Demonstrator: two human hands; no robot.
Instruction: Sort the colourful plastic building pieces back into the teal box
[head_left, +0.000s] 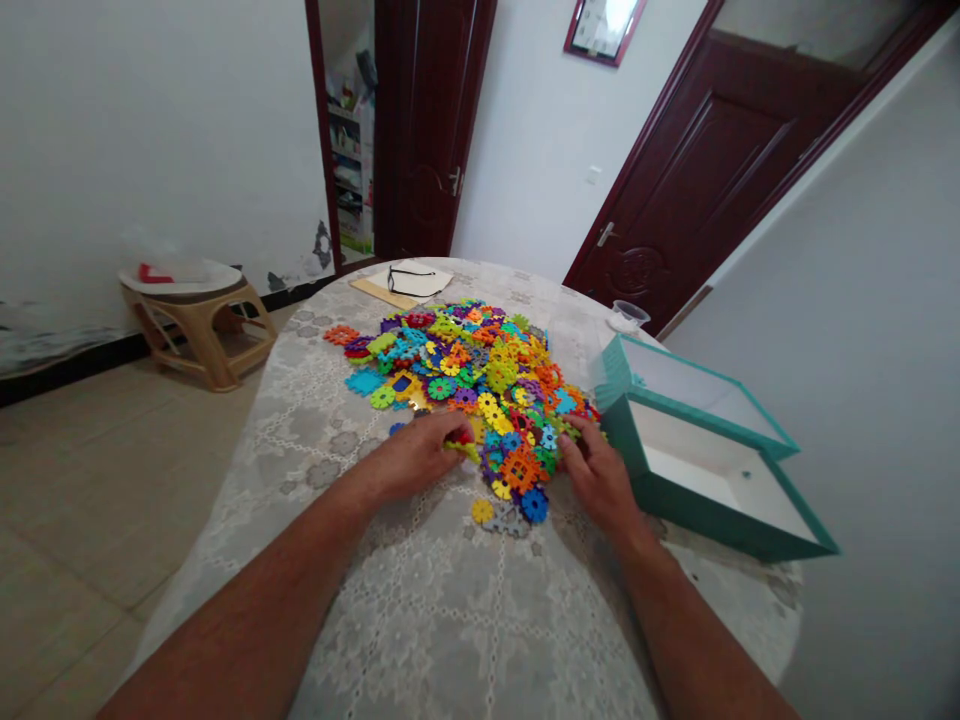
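My left hand [421, 452] pinches some pieces [468, 450]; my right hand [600, 475], grip unclear, touches the pile [501, 376], spread from mid-table [450, 610] toward the far edge. A box [716, 524] sits at the right edge.

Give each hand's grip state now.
Left hand: closed on red and yellow-green interlocking pieces.
Right hand: half-curled at the edge of the interlocking-piece pile; hold cannot be told.

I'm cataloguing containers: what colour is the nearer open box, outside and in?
The box is teal green outside and white inside, best seen in the head view.
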